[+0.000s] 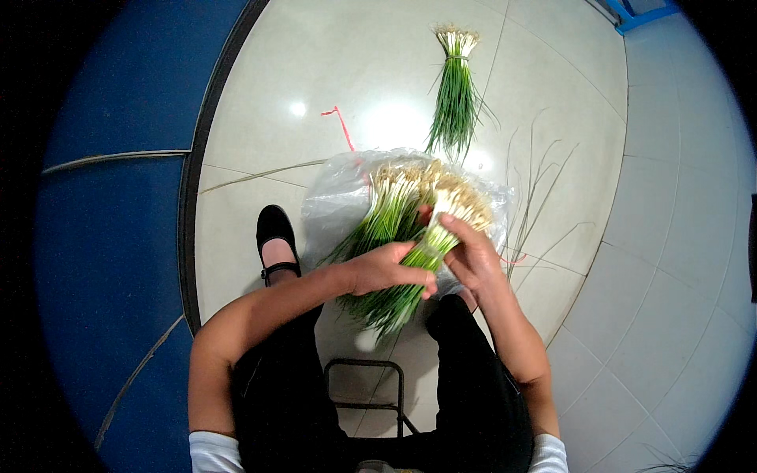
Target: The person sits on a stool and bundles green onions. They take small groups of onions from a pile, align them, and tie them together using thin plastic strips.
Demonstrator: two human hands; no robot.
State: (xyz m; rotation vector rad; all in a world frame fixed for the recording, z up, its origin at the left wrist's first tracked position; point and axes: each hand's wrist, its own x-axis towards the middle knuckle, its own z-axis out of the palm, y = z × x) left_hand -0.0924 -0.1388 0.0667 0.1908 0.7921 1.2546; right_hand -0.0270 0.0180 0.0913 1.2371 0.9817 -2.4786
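A thick bundle of thin green scallions [440, 235], white stems and roots pointing up and right, is held above a clear plastic bag [331, 204]. My left hand [393, 271] wraps around its green part, fingers and thumb on either side. Higher up, my right hand [473, 251] grips the bundle near the white stems, its thumb across the front. A tie around the held bundle cannot be made out clearly. Behind it, more scallions [387, 207] lie on the bag, roots at the far side and leaves toward me.
A tied scallion bunch [455, 88] lies farther off on the tiled floor [254, 136]. Dry strands [532, 189] are strewn at the right, and a red plastic strip [343, 127] lies beyond the bag. Between my legs shows a metal stool frame [364, 405]. Blue panels [118, 236] stand left.
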